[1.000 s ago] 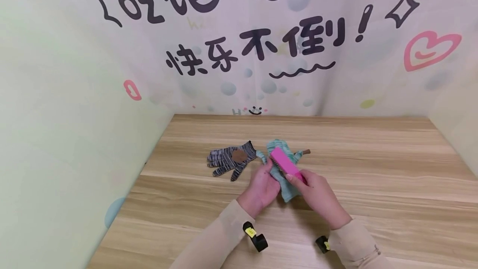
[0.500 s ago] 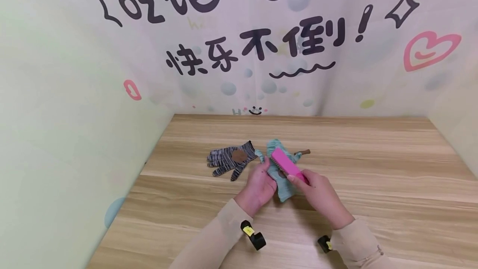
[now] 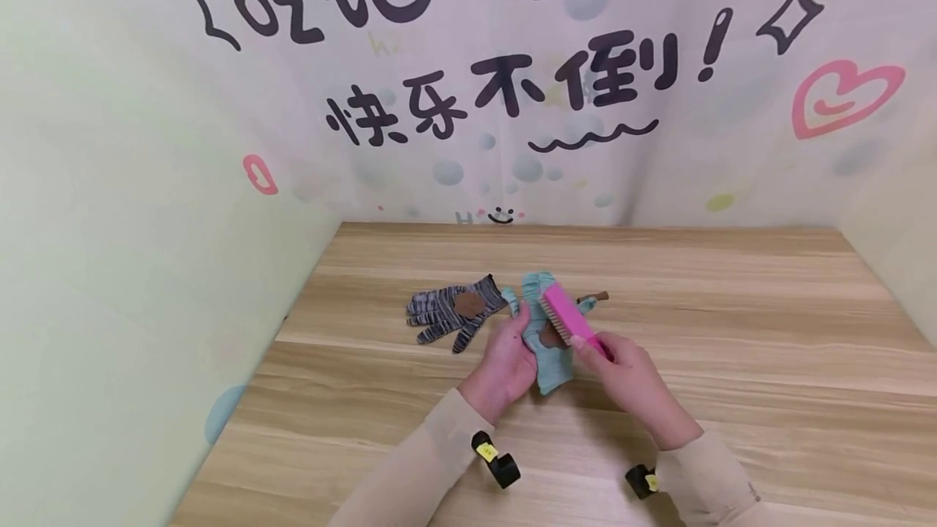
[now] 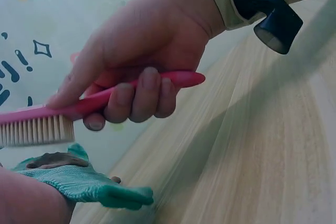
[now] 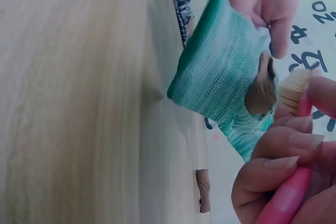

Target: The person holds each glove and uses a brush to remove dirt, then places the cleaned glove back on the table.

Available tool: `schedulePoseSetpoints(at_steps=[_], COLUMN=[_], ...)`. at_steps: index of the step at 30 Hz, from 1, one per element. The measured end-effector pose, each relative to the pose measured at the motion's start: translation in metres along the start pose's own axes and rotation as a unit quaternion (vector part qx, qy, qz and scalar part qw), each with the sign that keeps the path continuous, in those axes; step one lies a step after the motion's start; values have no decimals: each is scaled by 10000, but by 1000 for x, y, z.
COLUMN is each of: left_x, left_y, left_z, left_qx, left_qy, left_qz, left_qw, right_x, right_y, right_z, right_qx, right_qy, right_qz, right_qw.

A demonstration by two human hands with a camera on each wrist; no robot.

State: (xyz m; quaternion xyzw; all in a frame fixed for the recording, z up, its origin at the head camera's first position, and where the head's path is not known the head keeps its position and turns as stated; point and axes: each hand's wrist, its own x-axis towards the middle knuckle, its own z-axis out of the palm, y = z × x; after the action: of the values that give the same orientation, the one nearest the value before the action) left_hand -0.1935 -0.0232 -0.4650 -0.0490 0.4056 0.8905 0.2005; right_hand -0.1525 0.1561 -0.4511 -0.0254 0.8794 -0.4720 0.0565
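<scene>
My left hand (image 3: 505,360) holds a teal knitted glove (image 3: 554,371) above the table, thumb along its left side. A brown patch (image 5: 260,90) lies on the glove's upper face. My right hand (image 3: 625,376) grips the handle of a pink brush (image 3: 567,315). In the left wrist view, pale bristles (image 4: 37,132) point down over the glove, with a gap visible between them there. The right wrist view shows my right fingers (image 5: 278,150) curled round the handle. Parts of the left hand are hidden behind the glove.
A grey-black knitted glove (image 3: 446,311) with a round brown patch lies flat on the wooden table (image 3: 732,332), left of the hands. A short brown stick-like piece (image 3: 594,298) lies behind the teal glove. A printed cloth (image 3: 468,169) hangs along the table's back edge.
The brush has shifted slightly to the right, with its bristles now more visible. The teal glove has turned, its lower end swinging left, and more of its brown patch shows.
</scene>
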Motion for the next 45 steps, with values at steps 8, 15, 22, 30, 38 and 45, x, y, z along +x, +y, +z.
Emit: schedulePoseSetpoints(at_steps=[8,15,22,30,38,45], left_x=[1,0,0,0,1,3], left_y=[-2,-5,-8,-12,-12,-12], left_z=[-2,-1,2,4,3,1], left_qx=[138,318,498,446,490,480], left_qy=[-167,-325,-573,-592,-185,67], left_qz=[-103,-69,-148,-453,-323,-146], left_qw=[9997,9989,9970,9962,9981,9987], right_x=[0,1,2,1,-1,-2], right_y=[-3,-8,-14,-17,-14,-12], right_z=[-5,1,8,12,13,12], right_qx=[185,211,151,191,105,-260], right_qy=[248,321,309,160,7,40], right_qz=[44,-60,-158,38,174,-3], right_qw=[9995,9992,9993,9997,9998,9997])
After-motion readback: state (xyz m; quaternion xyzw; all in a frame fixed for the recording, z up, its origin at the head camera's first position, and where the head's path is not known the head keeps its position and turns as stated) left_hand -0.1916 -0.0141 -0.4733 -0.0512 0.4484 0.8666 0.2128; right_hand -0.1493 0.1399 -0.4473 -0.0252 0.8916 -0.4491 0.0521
